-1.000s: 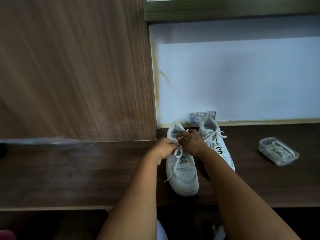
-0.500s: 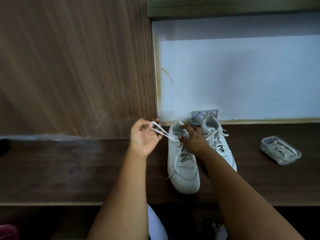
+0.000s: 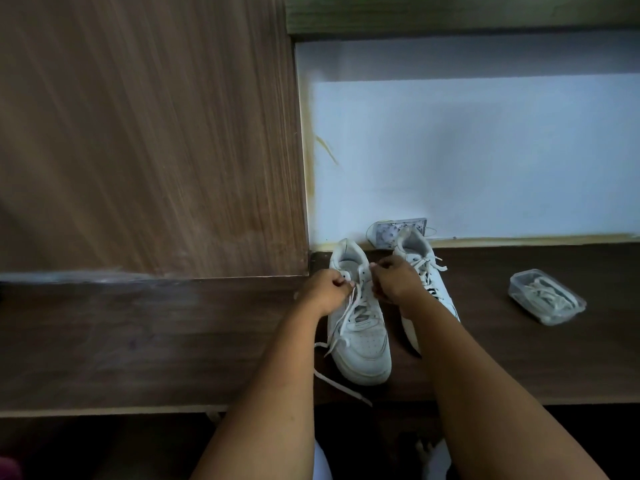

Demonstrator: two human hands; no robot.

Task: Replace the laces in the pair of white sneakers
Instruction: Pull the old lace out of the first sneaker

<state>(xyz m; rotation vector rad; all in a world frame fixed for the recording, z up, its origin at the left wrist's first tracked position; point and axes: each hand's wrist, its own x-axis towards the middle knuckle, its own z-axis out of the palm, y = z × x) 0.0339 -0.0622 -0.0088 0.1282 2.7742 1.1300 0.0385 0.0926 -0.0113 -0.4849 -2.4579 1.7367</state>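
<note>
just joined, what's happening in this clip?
A person is unlacing the left sneaker of a white pair on a dark wooden shelf. The left hand pinches the lace near the top eyelets; the right hand works at the opposite side. A loose lace end trails off the shelf edge. The right sneaker is still laced. A clear container of laces waits to the right.

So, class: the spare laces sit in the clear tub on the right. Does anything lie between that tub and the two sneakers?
Nothing visible does. Bare dark tabletop separates the clear tub from the right sneaker; the left sneaker lies beyond that one.
</note>
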